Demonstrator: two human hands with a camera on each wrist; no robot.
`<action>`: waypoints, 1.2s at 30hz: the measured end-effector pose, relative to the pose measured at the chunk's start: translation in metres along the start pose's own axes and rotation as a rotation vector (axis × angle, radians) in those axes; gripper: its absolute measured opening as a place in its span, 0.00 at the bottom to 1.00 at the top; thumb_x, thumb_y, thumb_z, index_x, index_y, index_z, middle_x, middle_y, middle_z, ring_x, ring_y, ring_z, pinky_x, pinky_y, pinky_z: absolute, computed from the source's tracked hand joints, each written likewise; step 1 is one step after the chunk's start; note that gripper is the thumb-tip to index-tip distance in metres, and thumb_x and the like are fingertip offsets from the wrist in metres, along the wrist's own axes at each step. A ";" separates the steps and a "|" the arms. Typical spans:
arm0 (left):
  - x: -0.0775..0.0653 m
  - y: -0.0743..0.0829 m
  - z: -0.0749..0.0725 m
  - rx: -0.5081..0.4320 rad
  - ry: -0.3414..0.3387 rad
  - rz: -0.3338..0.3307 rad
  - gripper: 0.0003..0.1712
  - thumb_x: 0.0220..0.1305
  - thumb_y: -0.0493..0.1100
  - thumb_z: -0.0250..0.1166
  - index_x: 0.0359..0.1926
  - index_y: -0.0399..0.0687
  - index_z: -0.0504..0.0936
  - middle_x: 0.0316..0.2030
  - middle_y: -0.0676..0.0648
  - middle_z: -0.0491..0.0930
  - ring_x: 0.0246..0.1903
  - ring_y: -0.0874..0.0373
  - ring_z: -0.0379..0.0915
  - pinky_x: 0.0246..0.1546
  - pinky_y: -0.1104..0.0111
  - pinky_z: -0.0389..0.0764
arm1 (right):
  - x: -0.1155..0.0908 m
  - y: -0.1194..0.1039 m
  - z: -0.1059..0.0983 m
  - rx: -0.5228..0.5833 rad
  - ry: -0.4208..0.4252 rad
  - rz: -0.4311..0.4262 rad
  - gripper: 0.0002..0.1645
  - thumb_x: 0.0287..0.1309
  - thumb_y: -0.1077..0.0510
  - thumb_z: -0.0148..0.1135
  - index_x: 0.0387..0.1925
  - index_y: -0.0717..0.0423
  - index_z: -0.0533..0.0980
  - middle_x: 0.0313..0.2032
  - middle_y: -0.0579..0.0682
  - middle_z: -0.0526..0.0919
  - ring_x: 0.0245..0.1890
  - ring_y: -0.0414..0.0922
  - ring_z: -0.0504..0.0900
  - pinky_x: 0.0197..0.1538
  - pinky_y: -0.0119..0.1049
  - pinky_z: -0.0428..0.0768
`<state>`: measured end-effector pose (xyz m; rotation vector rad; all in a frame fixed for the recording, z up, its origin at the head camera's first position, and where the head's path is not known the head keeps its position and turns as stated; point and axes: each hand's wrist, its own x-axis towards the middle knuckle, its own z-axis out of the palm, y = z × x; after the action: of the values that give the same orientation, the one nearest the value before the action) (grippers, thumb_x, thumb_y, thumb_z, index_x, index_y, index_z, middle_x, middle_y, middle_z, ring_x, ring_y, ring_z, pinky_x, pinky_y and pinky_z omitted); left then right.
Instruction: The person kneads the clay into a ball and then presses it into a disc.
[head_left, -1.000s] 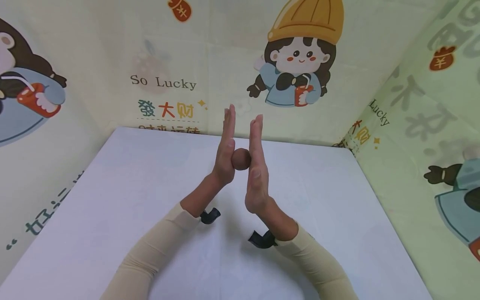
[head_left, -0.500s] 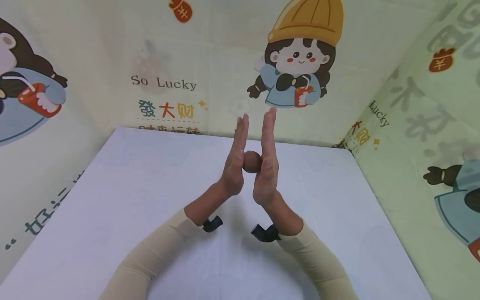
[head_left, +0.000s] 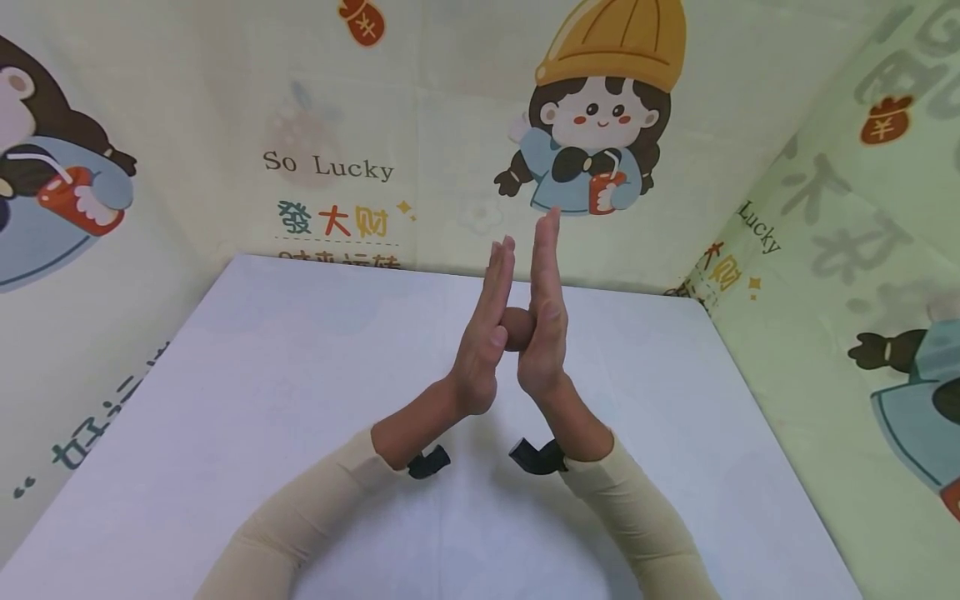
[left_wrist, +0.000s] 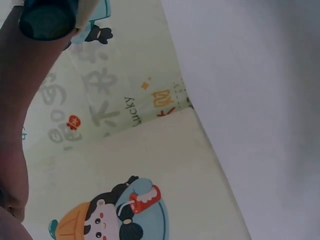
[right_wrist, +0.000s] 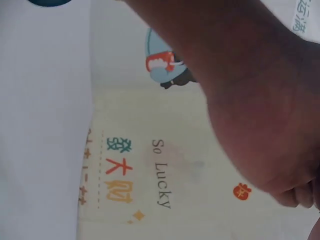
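Observation:
Between the two palms a small brown ball, smooth and matte, is held in the head view; its material cannot be told. My left hand presses on its left side, with straight fingers pointing away. On the other side my right hand lies flat against the ball, its fingertips reaching farther forward than the left ones. Both hands are raised over the white table. Each wrist view shows part of a hand and forearm, a bare forearm in the left one and the heel of a hand in the right one; neither shows the ball.
A cream cloth backdrop with printed cartoon figures and lettering rises behind the table and along both sides. Black curved wrist mounts stick out below the forearms. Beige sleeves cover the lower arms.
Both hands have shifted right with the ball. My left hand has slid back toward the body while my right hand has moved forward, and the ball has come slightly nearer.

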<state>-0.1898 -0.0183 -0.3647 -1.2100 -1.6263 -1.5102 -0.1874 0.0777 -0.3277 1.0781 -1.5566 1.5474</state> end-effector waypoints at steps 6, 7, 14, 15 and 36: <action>0.007 0.017 0.002 -0.042 0.018 0.015 0.49 0.81 0.63 0.27 0.80 0.24 0.40 0.83 0.33 0.38 0.82 0.37 0.26 0.78 0.43 0.33 | -0.003 0.009 -0.001 0.099 -0.011 0.056 0.47 0.82 0.39 0.25 0.79 0.76 0.40 0.82 0.66 0.36 0.83 0.55 0.37 0.80 0.56 0.37; 0.008 0.019 0.002 -0.049 0.025 0.017 0.49 0.81 0.64 0.27 0.80 0.23 0.40 0.83 0.33 0.38 0.82 0.37 0.26 0.77 0.42 0.32 | -0.004 0.010 -0.001 0.115 -0.012 0.070 0.47 0.82 0.39 0.25 0.80 0.75 0.40 0.83 0.65 0.35 0.83 0.55 0.37 0.80 0.55 0.37; 0.015 0.027 0.000 -0.073 0.076 0.014 0.51 0.81 0.65 0.28 0.79 0.22 0.38 0.82 0.30 0.36 0.82 0.38 0.24 0.77 0.43 0.31 | -0.011 0.017 0.002 0.147 -0.033 0.099 0.47 0.82 0.38 0.21 0.80 0.73 0.40 0.83 0.64 0.34 0.83 0.54 0.34 0.80 0.54 0.35; 0.016 0.028 -0.001 -0.076 0.081 0.011 0.51 0.81 0.65 0.28 0.79 0.23 0.38 0.82 0.30 0.36 0.82 0.38 0.24 0.77 0.43 0.31 | -0.012 0.017 0.002 0.146 -0.037 0.094 0.47 0.82 0.38 0.21 0.80 0.73 0.40 0.83 0.64 0.34 0.83 0.54 0.34 0.80 0.54 0.35; 0.043 0.032 -0.022 -0.074 0.191 0.027 0.51 0.80 0.63 0.30 0.77 0.19 0.34 0.82 0.29 0.33 0.82 0.47 0.20 0.78 0.48 0.27 | -0.034 0.020 0.018 0.057 -0.140 0.084 0.52 0.81 0.32 0.22 0.79 0.76 0.38 0.83 0.65 0.33 0.83 0.58 0.31 0.79 0.58 0.35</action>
<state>-0.1813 -0.0326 -0.3092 -1.0853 -1.4354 -1.6279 -0.1892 0.0618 -0.3674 1.1883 -1.6798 1.6108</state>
